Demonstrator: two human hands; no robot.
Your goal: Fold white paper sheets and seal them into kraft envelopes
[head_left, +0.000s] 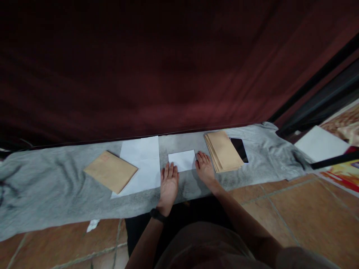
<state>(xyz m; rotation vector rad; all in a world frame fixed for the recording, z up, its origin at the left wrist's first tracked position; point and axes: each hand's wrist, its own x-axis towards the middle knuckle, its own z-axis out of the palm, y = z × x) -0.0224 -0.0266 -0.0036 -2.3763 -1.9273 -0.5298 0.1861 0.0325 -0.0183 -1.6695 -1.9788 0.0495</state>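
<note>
My left hand [168, 184] lies flat and open on the grey cloth [56, 194], fingertips at the lower left corner of a small folded white paper [182, 160]. My right hand [205, 169] rests flat and open just right of that paper, fingertips at its right edge. A stack of brown envelopes [223, 150] lies right of my right hand. A large white sheet [141, 164] lies left of my left hand, with a single brown envelope [110, 171] overlapping its left side.
A dark phone [239, 148] lies by the envelope stack. A dark red curtain [140, 67] hangs behind the cloth. A white sheet [319, 144] sits at far right. A paper scrap [92, 225] lies on the tiled floor [294, 209].
</note>
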